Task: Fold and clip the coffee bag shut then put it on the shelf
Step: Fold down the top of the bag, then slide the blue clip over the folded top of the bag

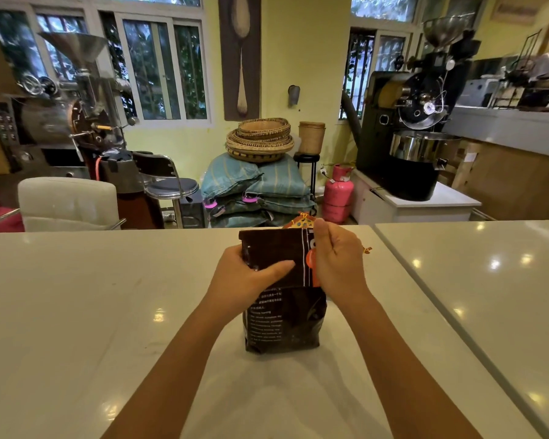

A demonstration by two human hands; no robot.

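head view: a dark brown glossy coffee bag with white print [282, 318] stands upright on the pale shiny table [76, 296], near the middle and close to the person. its top is folded down toward the near side as a flat flap. the left hand [244, 280] pinches the flap's left edge, thumb lying flat across the front, fingers [243, 253] behind. the right hand [338, 261] is curled closed at the flap's right end, thumb up; whether it pinches the bag, the small orange patterned clip [301, 220] showing just above it, or both, i cannot tell. no shelf can be made out

judgement: the fold is being set. to do it well, keep the thumb pressing the crease flat, hold both ends level, then seat the clip squarely over the fold so it cannot spring open
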